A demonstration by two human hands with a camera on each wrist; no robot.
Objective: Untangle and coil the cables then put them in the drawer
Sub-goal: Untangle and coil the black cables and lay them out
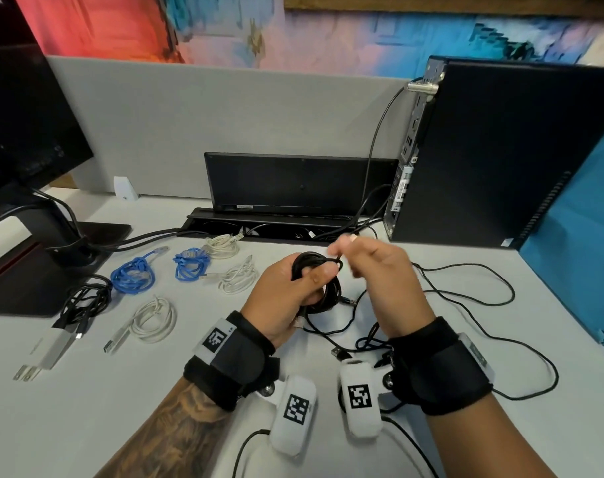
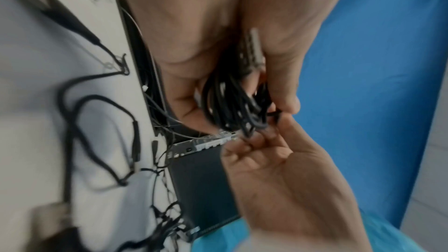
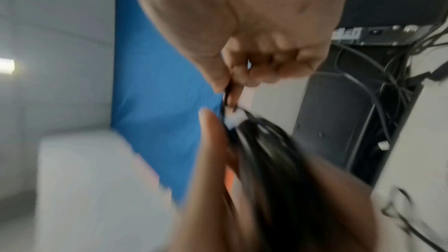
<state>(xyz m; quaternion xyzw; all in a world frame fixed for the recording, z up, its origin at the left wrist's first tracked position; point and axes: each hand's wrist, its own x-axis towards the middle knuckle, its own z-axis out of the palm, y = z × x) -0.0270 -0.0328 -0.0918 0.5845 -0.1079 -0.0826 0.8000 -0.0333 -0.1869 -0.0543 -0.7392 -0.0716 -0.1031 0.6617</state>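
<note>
Over the middle of the desk my left hand [image 1: 310,277] grips a coiled black cable [image 1: 314,267]. My right hand [image 1: 340,253] pinches a strand of that cable at the top of the coil. In the blurred left wrist view the black cable [image 2: 237,102] sits in my left hand's grasp, with the right hand's fingers [image 2: 261,139] just below it. The right wrist view shows the right hand [image 3: 230,87] pinching the strand above the coil [image 3: 266,150]. The cable's loose tail [image 1: 466,301] trails over the desk to the right. No drawer is in view.
Coiled cables lie at the left: two blue ones [image 1: 133,276] [image 1: 190,263], three white ones [image 1: 154,317] [image 1: 236,277] [image 1: 221,244], and a black one with a charger [image 1: 83,301]. A computer tower [image 1: 500,150] stands at the right, a monitor base [image 1: 52,270] at the left, a cable slot [image 1: 276,225] behind.
</note>
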